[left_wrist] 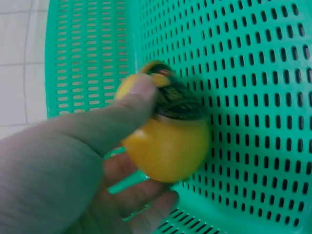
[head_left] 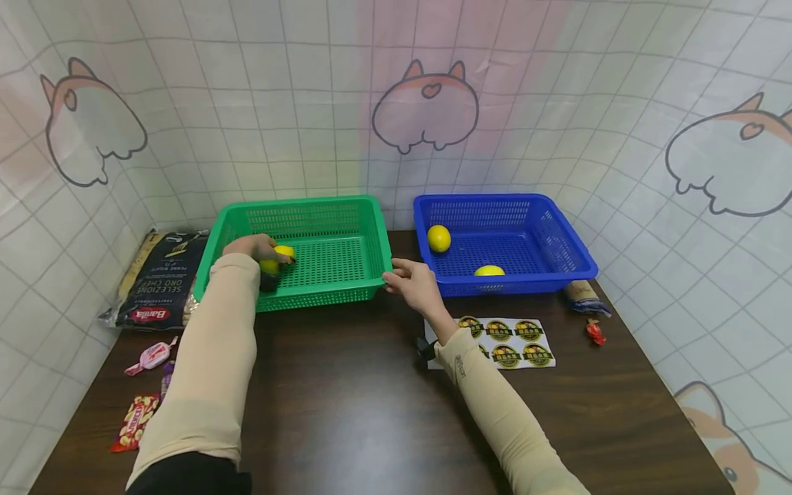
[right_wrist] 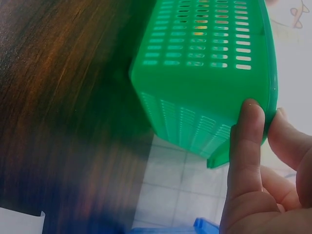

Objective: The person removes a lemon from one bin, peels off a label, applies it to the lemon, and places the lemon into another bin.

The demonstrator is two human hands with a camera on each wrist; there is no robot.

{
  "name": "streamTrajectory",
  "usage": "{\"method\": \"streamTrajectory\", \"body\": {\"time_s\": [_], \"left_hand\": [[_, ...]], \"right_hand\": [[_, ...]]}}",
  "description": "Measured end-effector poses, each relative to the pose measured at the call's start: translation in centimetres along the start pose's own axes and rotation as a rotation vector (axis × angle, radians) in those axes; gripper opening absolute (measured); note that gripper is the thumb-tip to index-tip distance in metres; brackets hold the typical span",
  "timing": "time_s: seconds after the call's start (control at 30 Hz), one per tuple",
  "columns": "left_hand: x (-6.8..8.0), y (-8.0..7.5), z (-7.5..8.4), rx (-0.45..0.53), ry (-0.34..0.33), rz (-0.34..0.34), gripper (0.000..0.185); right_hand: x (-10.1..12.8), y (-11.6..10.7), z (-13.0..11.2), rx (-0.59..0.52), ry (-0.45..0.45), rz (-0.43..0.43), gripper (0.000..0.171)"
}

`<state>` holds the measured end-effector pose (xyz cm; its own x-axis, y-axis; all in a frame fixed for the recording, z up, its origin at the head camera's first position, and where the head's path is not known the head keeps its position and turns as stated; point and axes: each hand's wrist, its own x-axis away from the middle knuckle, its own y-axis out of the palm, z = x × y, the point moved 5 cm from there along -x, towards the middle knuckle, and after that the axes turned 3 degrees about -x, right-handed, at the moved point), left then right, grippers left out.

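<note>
While the left hand [head_left: 250,246] grips a lemon [left_wrist: 168,146] inside the green basket [head_left: 365,206], the right hand [head_left: 416,283] pinches its rim; a loose pinch may let the basket slide on the worktop [head_left: 346,405].

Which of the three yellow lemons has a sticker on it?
The yellow lemon held by the left hand in the green plastic basket; it bears a dark sticker.

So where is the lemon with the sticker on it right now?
In the head view the stickered yellow lemon is held in the left hand, low inside the green perforated plastic basket at its left end; the right hand pinches that basket's right rim.
</note>
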<state>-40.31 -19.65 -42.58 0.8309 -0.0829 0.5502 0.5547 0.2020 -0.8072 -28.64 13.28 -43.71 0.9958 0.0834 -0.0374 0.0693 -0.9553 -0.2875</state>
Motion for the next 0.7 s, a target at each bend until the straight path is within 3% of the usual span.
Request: {"method": "streamTrajectory", "body": {"time_s": [0.2,0.47,0.6,0.7], "left_hand": [[-0.1,0.5,-0.3,-0.068,-0.004,-0.015,0.073],[1.3,-0.5,-0.1,-0.069,-0.021,0.012,0.074],[1.7,-1.5,0.4,-0.052,0.034,0.031,0.077],[2.1,-2.4,1.2,-0.047,0.107,0.098,0.076]], "right_hand": [[0.0,0.0,0.0,0.024,-0.005,-0.002,0.048],[-0.1,0.2,0.2,0.056,-0.011,0.004,0.050],[0.1,-0.3,-0.2,0.147,-0.019,0.031,0.057],[0.6,-0.9,-0.8,0.236,-0.038,0.040,0.058]]}}
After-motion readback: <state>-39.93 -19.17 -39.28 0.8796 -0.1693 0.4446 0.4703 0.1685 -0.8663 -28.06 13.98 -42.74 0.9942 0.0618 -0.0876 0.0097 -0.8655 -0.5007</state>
